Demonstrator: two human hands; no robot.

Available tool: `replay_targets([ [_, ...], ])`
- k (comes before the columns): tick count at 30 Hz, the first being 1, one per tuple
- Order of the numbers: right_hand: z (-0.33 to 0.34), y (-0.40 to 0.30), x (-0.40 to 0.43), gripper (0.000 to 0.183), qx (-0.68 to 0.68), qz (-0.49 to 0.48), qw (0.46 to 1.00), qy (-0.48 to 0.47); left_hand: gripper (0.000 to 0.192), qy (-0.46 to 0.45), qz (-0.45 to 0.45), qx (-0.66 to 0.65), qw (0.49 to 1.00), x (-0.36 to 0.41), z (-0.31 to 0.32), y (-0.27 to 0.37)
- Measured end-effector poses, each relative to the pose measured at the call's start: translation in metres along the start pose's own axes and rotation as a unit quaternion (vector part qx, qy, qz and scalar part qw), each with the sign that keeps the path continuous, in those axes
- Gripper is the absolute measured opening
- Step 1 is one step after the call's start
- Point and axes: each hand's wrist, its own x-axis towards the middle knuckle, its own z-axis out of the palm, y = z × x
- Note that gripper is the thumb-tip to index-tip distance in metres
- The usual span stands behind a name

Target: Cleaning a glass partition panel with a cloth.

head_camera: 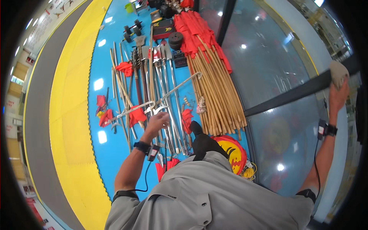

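My right hand (339,92) is raised at the far right, holding a beige cloth or pad (338,70) against the dark frame bar (304,87) of a glass partition. My left hand (157,123) is low over the weapons on the blue floor, its fingers partly curled beside a crescent-shaped metal guard (160,109). Whether it touches this guard is unclear. Two hooked metal blades, one to the upper right (181,86) and one to the left (132,110), lie across metal and wooden shafts. A red cloth (137,116) hangs at one shaft, left of my left hand.
Bundled wooden poles (218,97) with red flags (195,31) lie along the glass (264,66). Dumbbells (132,31), weight plates (175,40) and a black-red case (163,28) are farther off. A yellow-red round shield (233,152) and yellow cord (249,172) lie near my body; yellow mats (72,95) at left.
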Motion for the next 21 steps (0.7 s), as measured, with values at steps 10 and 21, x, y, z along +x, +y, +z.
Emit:
replay_targets([
  [10,0.062,-0.042,0.0,0.061,-0.154,-0.03,0.984,-0.087,0.038,-0.067,-0.104,-0.067,0.99,0.038,0.055,-0.034],
  [21,0.087,-0.082,-0.14,0.069,-0.107,-0.074,0.93,-0.345,0.042,0.042,-0.163,-0.063,0.984,-0.033,0.009,-0.093],
])
